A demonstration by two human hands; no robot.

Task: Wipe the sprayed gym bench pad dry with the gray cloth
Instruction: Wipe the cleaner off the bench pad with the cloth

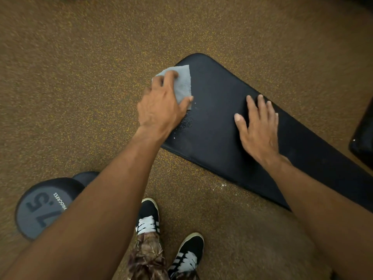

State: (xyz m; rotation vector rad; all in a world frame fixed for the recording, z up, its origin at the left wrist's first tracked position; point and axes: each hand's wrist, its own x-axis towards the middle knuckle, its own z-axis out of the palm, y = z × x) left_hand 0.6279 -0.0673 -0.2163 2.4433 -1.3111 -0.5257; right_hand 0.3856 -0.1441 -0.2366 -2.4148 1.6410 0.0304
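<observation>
Head view: my left hand grips the gray cloth, fingers bent over it and thumb on its edge, pressing it down near the far end of the bench pad. My right hand lies flat and wide on the pad, holding nothing. Wet drops sit just by my left wrist, so I think the job is started, not done. I cannot tell if the rest is dry.

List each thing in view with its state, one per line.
Gray cloth: spread on the pad under the left hand.
Black padded gym bench pad: droplets beside the cloth.
Left hand: fingers curled, pressing the cloth.
Right hand: flat on pad, fingers spread.
Black dumbbell marked 75: lying on floor.
</observation>
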